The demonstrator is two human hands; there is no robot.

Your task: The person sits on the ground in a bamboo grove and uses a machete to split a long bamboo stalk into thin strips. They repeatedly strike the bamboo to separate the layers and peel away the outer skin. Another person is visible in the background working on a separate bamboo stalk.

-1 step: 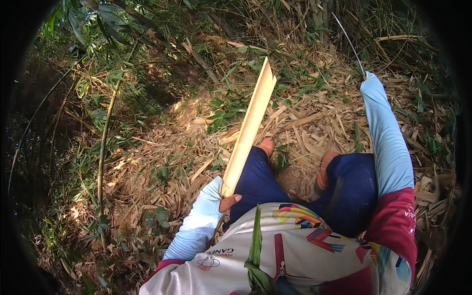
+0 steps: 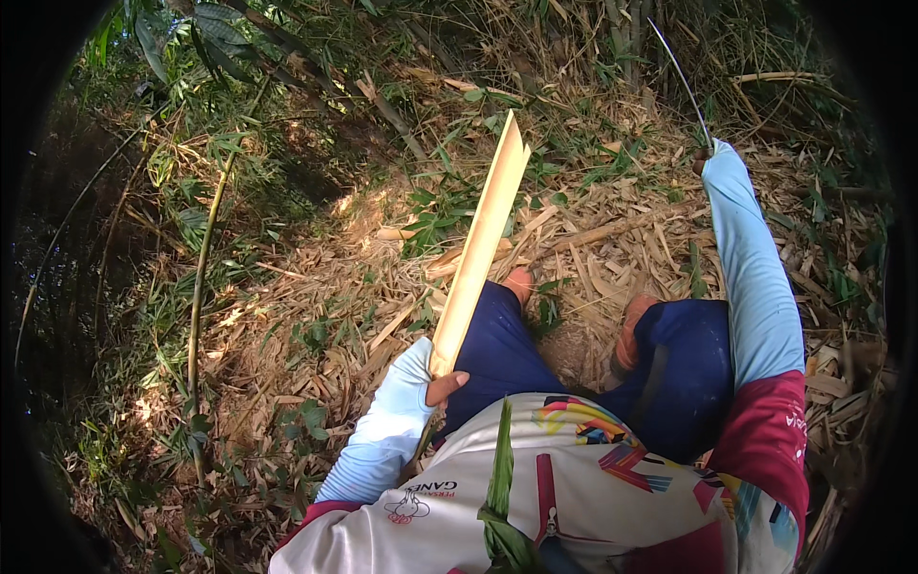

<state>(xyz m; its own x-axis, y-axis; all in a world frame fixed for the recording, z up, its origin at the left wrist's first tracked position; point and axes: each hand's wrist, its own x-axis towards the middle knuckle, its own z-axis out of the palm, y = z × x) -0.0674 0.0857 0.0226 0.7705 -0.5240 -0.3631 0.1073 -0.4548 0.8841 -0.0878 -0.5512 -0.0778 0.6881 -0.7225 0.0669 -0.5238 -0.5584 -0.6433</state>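
Observation:
My left hand (image 2: pixel 444 387) is closed round the lower end of a split bamboo piece (image 2: pixel 481 249), with the thumb lying along its edge. The piece is long and pale, hollow on the side facing me, and slants up and slightly right to a pointed, notched tip. Far out to the right, my right hand (image 2: pixel 704 159) grips a knife with a long thin blade (image 2: pixel 681 77) that points up and away. Its handle is mostly hidden in the hand, and the light blue sleeve covers much of that hand.
Dry bamboo leaves and chips (image 2: pixel 593 239) litter the ground round my feet. A slender green stalk (image 2: pixel 201 306) rises at the left. Cut stems (image 2: pixel 392 120) lean at the back, before dense bamboo growth. A green leaf (image 2: pixel 499 469) hangs over my shirt front.
The tip of the bamboo piece has shifted very slightly left. Both hands keep their hold.

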